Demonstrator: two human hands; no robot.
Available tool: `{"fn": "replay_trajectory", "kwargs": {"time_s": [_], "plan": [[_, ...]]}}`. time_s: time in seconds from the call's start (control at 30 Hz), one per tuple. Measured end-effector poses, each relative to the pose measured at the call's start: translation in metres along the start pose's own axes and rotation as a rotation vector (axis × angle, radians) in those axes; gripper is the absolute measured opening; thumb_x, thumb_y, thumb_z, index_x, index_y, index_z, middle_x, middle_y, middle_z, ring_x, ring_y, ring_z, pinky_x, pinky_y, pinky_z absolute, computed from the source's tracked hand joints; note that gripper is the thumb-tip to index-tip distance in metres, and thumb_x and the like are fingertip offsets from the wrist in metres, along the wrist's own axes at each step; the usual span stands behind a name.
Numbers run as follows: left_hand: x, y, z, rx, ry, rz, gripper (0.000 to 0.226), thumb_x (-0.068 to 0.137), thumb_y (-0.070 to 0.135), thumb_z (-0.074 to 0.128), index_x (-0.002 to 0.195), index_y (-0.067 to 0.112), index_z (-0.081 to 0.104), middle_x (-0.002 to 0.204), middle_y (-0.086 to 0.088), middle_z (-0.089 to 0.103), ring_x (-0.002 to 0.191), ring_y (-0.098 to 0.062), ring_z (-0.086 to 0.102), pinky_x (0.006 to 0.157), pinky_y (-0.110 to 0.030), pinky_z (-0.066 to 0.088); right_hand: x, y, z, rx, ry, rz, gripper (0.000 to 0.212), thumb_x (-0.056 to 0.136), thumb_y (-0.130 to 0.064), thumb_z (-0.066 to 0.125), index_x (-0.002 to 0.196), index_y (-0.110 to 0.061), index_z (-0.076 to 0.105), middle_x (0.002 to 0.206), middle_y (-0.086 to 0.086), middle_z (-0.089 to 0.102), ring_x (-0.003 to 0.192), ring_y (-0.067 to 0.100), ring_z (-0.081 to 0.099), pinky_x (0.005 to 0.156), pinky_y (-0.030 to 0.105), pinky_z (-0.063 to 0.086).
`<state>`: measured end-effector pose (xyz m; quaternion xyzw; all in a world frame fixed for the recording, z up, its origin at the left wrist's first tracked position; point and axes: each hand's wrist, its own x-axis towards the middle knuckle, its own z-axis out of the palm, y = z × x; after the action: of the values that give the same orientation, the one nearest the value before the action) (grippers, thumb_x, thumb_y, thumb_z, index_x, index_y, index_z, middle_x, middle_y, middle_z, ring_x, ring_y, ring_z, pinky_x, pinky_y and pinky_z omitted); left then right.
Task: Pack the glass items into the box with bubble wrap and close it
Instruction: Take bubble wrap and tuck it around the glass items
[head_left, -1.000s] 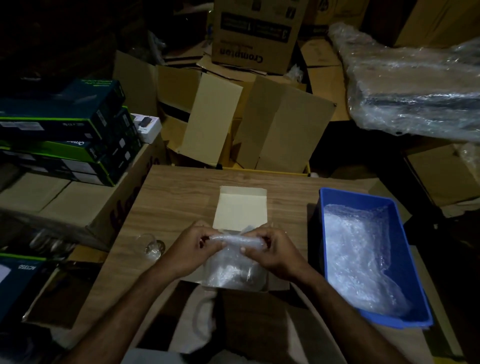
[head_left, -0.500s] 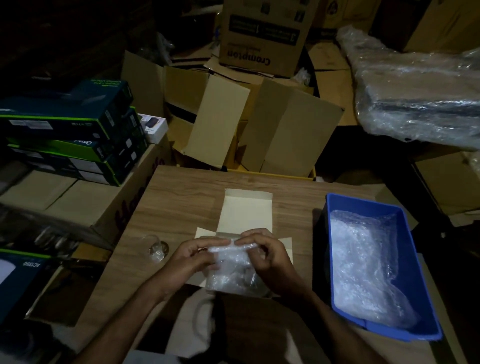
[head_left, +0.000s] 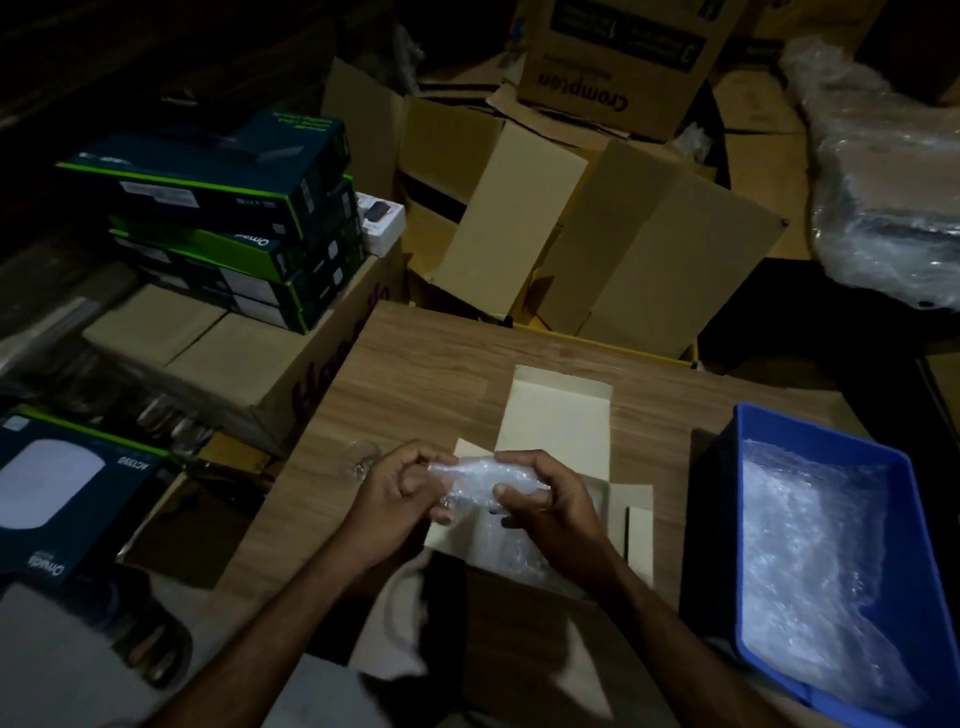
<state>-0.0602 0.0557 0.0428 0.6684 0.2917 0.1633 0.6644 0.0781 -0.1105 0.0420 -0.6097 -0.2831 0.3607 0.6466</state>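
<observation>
On the tabletop (head_left: 415, 364), the open box (head_left: 558, 431) lies near the front edge, its lid flap pointing to 12 o'clock. A blue bin (head_left: 810, 431) of spare wrap stands at 3 o'clock from it. Both hands hold the bundle (head_left: 478, 475) of bubble wrap just above the box mouth, long axis running 9 to 3. Left hand (head_left: 400, 488) pinches the 9 o'clock end; right hand (head_left: 545, 499) curls round the 3 o'clock end. Straight down, toward 6 o'clock, seems the way in. A bare glass (head_left: 363, 460) sits at 9 o'clock, nearer the left hand.
</observation>
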Motion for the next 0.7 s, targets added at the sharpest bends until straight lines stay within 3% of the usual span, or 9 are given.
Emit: {"fn": "replay_trajectory", "kwargs": {"time_s": [0.13, 0.23, 0.3, 0.37, 0.43, 0.5, 0.6, 0.67, 0.7], "plan": [[0.012, -0.011, -0.027, 0.334, 0.132, 0.182, 0.028, 0.084, 0.0, 0.076, 0.092, 0.026, 0.07, 0.099, 0.0, 0.069, 0.077, -0.014, 0.071, 0.065, -0.025, 0.056, 0.025, 0.017, 0.024, -0.08, 0.09, -0.061, 0.014, 0.092, 0.001, 0.069, 0.104, -0.005, 0.073, 0.106, 0.014, 0.071, 0.089, 0.03, 0.071, 0.071, 0.041, 0.059], [0.019, -0.026, -0.057, 0.46, 0.243, 0.154, 0.042, 0.076, 0.009, 0.086, 0.102, 0.036, 0.065, 0.117, 0.003, 0.054, 0.08, -0.006, 0.067, 0.07, -0.021, 0.058, 0.04, 0.026, 0.035, -0.206, 0.142, -0.08, 0.028, 0.078, 0.006, 0.079, 0.097, -0.015, 0.078, 0.107, 0.009, 0.07, 0.097, 0.02, 0.069, 0.081, 0.031, 0.059], [0.022, -0.038, -0.075, 0.512, 0.326, 0.096, 0.065, 0.064, 0.017, 0.094, 0.113, 0.038, 0.058, 0.126, 0.005, 0.04, 0.093, -0.003, 0.063, 0.081, -0.017, 0.056, 0.047, 0.029, 0.04, -0.216, 0.136, -0.039, 0.035, 0.072, 0.001, 0.086, 0.1, -0.019, 0.078, 0.11, 0.005, 0.069, 0.102, 0.018, 0.069, 0.083, 0.035, 0.061], [0.026, -0.05, -0.089, 0.578, 0.314, 0.002, 0.087, 0.05, 0.026, 0.099, 0.12, 0.04, 0.05, 0.13, 0.007, 0.032, 0.108, -0.01, 0.053, 0.093, -0.024, 0.05, 0.055, 0.034, 0.044, -0.27, 0.143, -0.054, 0.035, 0.073, -0.002, 0.087, 0.102, -0.02, 0.079, 0.11, 0.001, 0.071, 0.102, 0.015, 0.07, 0.087, 0.04, 0.06], [0.032, -0.064, -0.099, 0.604, 0.263, -0.08, 0.095, 0.044, 0.035, 0.099, 0.125, 0.038, 0.049, 0.131, 0.004, 0.036, 0.115, -0.011, 0.046, 0.099, -0.028, 0.045, 0.062, 0.037, 0.047, -0.285, 0.174, -0.052, 0.032, 0.076, -0.002, 0.085, 0.102, -0.019, 0.079, 0.108, -0.002, 0.074, 0.101, 0.015, 0.072, 0.089, 0.044, 0.06], [0.038, -0.078, -0.104, 0.529, 0.238, -0.076, 0.086, 0.045, 0.037, 0.096, 0.12, 0.037, 0.055, 0.127, 0.006, 0.054, 0.113, -0.01, 0.056, 0.098, -0.037, 0.053, 0.067, 0.038, 0.052, -0.246, 0.186, -0.025, 0.026, 0.079, -0.003, 0.083, 0.103, -0.013, 0.079, 0.107, 0.0, 0.077, 0.099, 0.017, 0.074, 0.087, 0.047, 0.06], [0.042, -0.085, -0.107, 0.399, 0.229, -0.054, 0.066, 0.058, 0.017, 0.094, 0.114, 0.03, 0.062, 0.109, 0.008, 0.071, 0.101, -0.009, 0.069, 0.088, -0.046, 0.058, 0.07, 0.037, 0.062, -0.206, 0.176, 0.031, 0.022, 0.084, -0.006, 0.079, 0.106, -0.009, 0.077, 0.102, 0.009, 0.078, 0.091, 0.028, 0.074, 0.083, 0.048, 0.061], [0.044, -0.082, -0.107, 0.312, 0.198, -0.054, 0.061, 0.064, 0.011, 0.093, 0.115, 0.026, 0.063, 0.108, 0.003, 0.074, 0.102, -0.015, 0.071, 0.09, -0.051, 0.058, 0.071, 0.036, 0.068, -0.186, 0.154, 0.041, 0.022, 0.087, -0.006, 0.076, 0.108, -0.01, 0.075, 0.098, 0.015, 0.076, 0.085, 0.034, 0.072, 0.073, 0.041, 0.059], [0.045, -0.082, -0.107, 0.277, 0.171, -0.057, 0.06, 0.067, 0.012, 0.093, 0.117, 0.025, 0.063, 0.111, 0.0, 0.074, 0.104, -0.018, 0.072, 0.091, -0.054, 0.057, 0.071, 0.034, 0.071, -0.176, 0.142, 0.038, 0.022, 0.088, -0.007, 0.075, 0.11, -0.011, 0.073, 0.098, 0.01, 0.076, 0.082, 0.027, 0.073, 0.07, 0.035, 0.058]]}}
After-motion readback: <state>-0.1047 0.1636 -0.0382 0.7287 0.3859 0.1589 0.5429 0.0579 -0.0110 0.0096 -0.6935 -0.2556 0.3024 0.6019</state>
